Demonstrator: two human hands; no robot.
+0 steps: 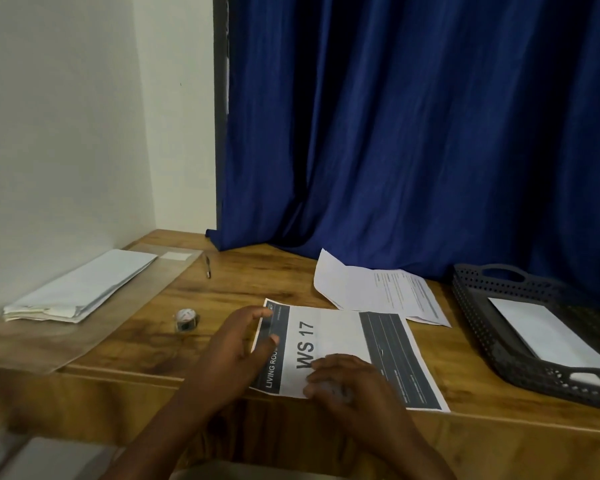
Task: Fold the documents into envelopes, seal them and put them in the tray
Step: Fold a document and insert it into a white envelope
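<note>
One envelope already in tray at desk's right edge; WS 17 sheet unfolded at front edge, left hand spread on it, right hand pinching its near edge.

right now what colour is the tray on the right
Dark grey, with a perforated pattern of small holes in its walls; the tray shows best in the head view.
</note>
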